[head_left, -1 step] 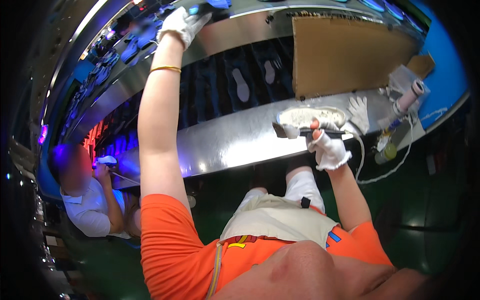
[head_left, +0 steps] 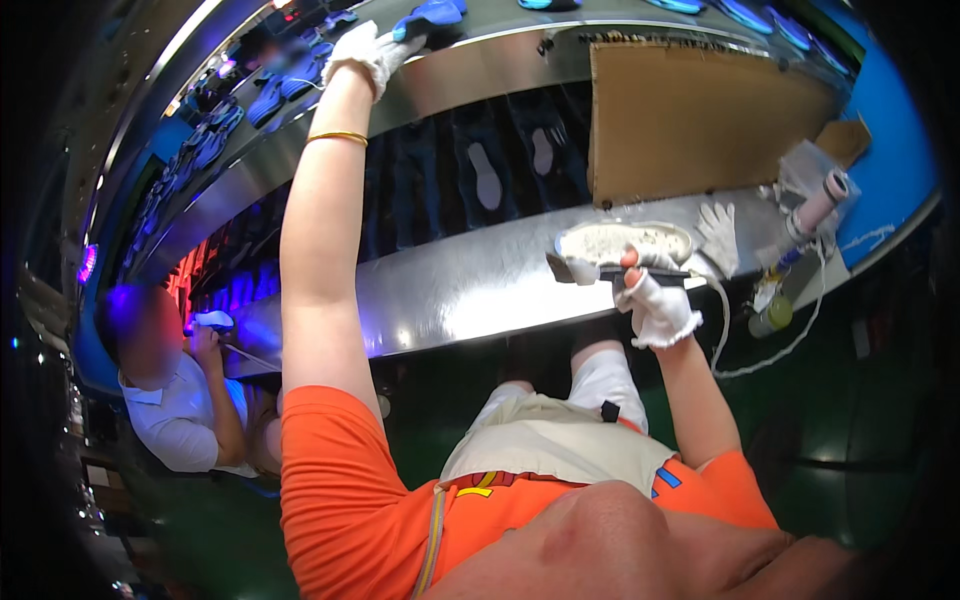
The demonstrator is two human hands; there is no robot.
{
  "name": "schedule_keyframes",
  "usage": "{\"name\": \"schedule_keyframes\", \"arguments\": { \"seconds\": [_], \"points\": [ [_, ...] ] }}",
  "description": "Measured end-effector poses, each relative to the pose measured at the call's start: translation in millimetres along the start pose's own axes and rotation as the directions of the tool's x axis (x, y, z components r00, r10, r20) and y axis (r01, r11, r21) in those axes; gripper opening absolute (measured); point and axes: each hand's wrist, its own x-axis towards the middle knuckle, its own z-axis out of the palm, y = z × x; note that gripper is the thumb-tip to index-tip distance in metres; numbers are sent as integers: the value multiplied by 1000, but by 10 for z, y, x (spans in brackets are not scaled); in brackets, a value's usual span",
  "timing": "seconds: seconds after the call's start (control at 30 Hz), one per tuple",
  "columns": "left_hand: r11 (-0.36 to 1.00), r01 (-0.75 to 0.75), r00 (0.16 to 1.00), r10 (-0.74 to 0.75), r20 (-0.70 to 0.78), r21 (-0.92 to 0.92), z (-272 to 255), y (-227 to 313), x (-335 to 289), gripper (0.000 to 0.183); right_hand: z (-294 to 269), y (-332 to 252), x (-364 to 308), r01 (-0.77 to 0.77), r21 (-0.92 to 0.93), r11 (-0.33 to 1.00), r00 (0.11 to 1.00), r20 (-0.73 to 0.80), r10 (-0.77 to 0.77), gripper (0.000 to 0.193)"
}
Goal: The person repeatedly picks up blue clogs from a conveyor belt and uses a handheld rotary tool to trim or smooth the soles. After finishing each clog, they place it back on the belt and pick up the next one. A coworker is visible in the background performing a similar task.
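Nearer than the cardboard, the right hand grips 1 tool, likely stiff. Farther, left of the cardboard: the left hand, grip unclear, at 1 blue shoe, probably light, soft, best pinched by its edge.

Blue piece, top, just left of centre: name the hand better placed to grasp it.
Probably the left hand: it's beside the blue piece; the right hand holds a dark tool, farther off.

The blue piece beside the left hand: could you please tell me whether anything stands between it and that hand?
Nothing visible does: the gloved left hand is right beside the blue piece, though I cannot tell whether they touch.
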Motion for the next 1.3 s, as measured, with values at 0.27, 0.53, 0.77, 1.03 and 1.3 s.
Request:
{"name": "schedule_keyframes", "arguments": {
  "seconds": [0.27, 0.53, 0.77, 1.03, 1.3],
  "points": [
    [776, 506, 773, -601, -201, -376, 149, -150, -395, 51, -152, 79, 240, 31, -137, 990, 999, -37, -36, 22],
    [499, 803, 595, -692, 408, -325, 776, -1058, -926, 77, -130, 164, 392, -156, -146, 977, 980, -150, 134, 18],
    [483, 619, 719, -666, 199, -619, 1097, -1149, -1018, 49, -92, 190, 453, -166, -215, 962, 985, -90, 150, 20],
    [160, 375, 875, -385, 292, -913, 317, -1022, -1113, 49, -85, 171, 352, 148, -395, 907, 988, 89, -123, 17],
    [-227, 299, 779, -503, 374, -927, 228, -511, -1014, 73, 244, -171, 48, 826, -542, 156, 525, 638, -564, 27]
  ]
}}
